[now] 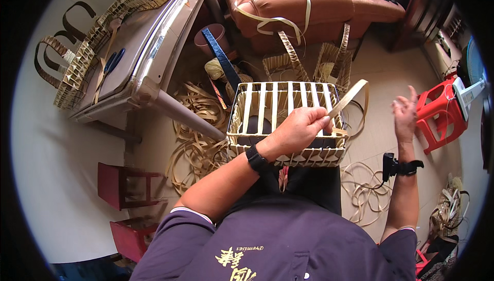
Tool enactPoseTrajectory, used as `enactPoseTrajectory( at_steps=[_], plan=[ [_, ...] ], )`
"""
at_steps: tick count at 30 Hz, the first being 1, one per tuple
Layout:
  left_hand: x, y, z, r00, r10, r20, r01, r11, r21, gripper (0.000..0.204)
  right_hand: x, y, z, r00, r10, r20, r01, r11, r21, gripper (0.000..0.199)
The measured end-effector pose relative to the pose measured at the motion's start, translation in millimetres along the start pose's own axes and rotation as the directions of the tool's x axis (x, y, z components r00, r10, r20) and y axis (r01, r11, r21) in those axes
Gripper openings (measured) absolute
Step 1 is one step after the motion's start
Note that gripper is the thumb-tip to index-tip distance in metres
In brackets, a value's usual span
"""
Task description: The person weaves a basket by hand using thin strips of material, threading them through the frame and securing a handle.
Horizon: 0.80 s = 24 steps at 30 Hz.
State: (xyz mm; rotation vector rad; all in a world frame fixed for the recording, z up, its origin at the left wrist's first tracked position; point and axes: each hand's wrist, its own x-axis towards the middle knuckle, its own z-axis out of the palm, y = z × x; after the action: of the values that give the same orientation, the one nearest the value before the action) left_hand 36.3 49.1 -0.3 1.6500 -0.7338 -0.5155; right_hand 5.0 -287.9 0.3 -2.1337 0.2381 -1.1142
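A rectangular woven basket (303,158) with a wire frame and pale straps wound across its top rests against my lap. Over its right end, my left hand (306,128) pinches a pale flat weaving strip (351,96) between thumb and fingers. The strip rises in a loop past my fingertips and curls down beside the basket's right side. Out to the right, apart from the basket, my right hand (405,114) is raised with its fingers apart, holding nothing visible. Its nearest neighbour is a red plastic stool (442,111).
A table (123,73) on the left carries dark-handled scissors (114,61) and finished baskets (74,78). Coiled strips (195,127) lie on the floor. Beyond are unfinished baskets (332,60), a pink bin (212,38) and a brown sofa (309,11). Dark red stools (126,186) stand lower left.
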Motion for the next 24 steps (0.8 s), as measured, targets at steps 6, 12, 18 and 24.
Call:
enactPoseTrajectory(
  at_steps=[6,12,18,24],
  plan=[
    [6,-4,5,0.983,-0.014,-0.182,-0.012,0.990,-0.142,0.027,-67,-58,9,0.616,0.256,0.745,-0.455,0.887,0.072,0.024],
    [16,6,6,0.976,-0.072,-0.204,0.029,0.978,-0.207,0.028,-87,-33,35,0.356,0.318,0.879,-0.894,0.390,0.221,0.024],
    [31,-1,0,0.963,-0.211,-0.166,0.117,0.887,-0.447,0.028,-92,-40,50,0.383,0.381,0.842,-0.893,0.387,0.231,0.026],
    [35,2,6,0.948,-0.295,-0.116,0.285,0.954,-0.091,0.058,-108,-36,67,0.605,0.449,0.658,-0.761,0.569,0.312,0.025]
  ],
)
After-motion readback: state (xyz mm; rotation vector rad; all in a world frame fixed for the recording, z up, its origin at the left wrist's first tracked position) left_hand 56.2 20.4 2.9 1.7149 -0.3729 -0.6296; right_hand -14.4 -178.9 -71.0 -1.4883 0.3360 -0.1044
